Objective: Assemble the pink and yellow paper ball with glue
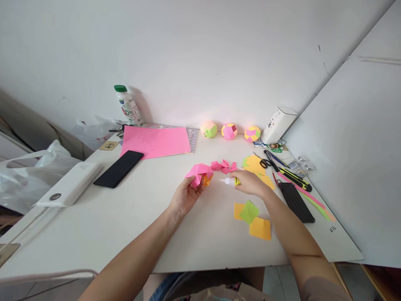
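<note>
My left hand (187, 193) is closed around the lower edge of a partly built pink paper ball (198, 170), which has an open side and an orange piece showing at its right. In my right hand (249, 182) is a small glue bottle (231, 181) with a white nozzle and a yellow label. Its tip points left at the paper ball, a short gap away from it. Several folded pink paper pieces (224, 166) lie on the table just behind the bottle. Orange and green paper pieces (249, 212) lie in front of my right hand.
Three finished paper balls (229, 131) line the wall. Pink sheets (156, 141), a phone (119, 169) and a white power bank (70, 184) sit left, near a green-capped bottle (128, 105). On the right are scissors (265, 162), a yellow-black cutter (295, 179) and a black case (296, 202).
</note>
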A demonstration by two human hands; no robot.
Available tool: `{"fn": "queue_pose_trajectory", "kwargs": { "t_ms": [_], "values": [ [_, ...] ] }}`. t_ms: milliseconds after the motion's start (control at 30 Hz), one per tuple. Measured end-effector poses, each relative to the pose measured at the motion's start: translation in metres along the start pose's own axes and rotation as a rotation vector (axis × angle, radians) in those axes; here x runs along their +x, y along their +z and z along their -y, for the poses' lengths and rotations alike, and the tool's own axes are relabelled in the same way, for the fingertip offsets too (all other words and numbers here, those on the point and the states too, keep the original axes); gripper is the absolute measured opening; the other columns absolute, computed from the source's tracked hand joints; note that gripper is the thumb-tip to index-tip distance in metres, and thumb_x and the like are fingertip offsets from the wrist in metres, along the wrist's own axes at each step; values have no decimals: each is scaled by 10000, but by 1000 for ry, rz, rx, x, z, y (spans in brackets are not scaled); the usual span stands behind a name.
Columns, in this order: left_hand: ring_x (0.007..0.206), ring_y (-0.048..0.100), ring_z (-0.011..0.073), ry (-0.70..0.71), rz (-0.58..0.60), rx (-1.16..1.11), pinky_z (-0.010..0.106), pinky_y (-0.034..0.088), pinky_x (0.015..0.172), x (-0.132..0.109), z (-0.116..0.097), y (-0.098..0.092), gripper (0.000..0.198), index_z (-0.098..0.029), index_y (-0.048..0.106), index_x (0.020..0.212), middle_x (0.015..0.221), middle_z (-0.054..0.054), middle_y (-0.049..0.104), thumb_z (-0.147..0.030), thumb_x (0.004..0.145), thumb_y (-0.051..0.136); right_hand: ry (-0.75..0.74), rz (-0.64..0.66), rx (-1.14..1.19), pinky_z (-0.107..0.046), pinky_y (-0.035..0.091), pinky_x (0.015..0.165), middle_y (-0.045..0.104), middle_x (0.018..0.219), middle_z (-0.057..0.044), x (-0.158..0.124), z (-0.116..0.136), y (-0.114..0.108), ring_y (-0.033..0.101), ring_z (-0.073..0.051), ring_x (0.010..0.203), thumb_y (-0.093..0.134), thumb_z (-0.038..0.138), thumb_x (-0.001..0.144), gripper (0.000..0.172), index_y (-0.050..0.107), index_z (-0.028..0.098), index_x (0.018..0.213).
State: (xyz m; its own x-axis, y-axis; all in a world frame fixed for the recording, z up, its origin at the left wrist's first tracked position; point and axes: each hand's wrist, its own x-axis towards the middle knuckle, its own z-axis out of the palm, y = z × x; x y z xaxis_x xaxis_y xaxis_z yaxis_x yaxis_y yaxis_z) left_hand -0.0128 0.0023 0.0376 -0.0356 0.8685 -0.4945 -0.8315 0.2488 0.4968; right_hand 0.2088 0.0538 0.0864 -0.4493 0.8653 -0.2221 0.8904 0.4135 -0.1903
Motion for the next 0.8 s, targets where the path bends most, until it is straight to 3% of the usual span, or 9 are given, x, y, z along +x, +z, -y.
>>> {"fn": "queue_pose_trajectory", "kwargs": {
  "t_ms": [67,167,267,800],
  "values": [
    [738,652,143,-8,34,30,274,572,672,-1,4,-1,49,-119,643,769,825,58,667,-119,787,598,-94,8,92,-275,457,736,668,1078,-23,-10,0,-11,609,-210,968,604,142,738,334,629,251,1053],
    [710,643,140,-50,69,71,248,562,621,-5,11,-1,61,-113,655,799,795,62,664,-110,789,594,-225,-108,225,-327,467,825,642,1147,-39,-23,6,-20,583,-226,1035,619,183,756,396,606,265,1143],
    [686,638,140,-107,97,84,243,556,604,-11,18,0,64,-106,654,794,758,67,659,-105,791,591,-301,-193,208,-369,464,869,641,1141,-50,-32,16,-22,570,-230,1057,586,149,780,408,597,268,1170],
    [676,627,135,-125,147,92,241,543,618,-16,19,1,70,-116,647,740,692,43,636,-118,792,599,-364,-231,61,-406,490,869,643,1140,-73,-34,24,-14,570,-240,1072,541,98,802,390,589,225,1168]
  ]
}}
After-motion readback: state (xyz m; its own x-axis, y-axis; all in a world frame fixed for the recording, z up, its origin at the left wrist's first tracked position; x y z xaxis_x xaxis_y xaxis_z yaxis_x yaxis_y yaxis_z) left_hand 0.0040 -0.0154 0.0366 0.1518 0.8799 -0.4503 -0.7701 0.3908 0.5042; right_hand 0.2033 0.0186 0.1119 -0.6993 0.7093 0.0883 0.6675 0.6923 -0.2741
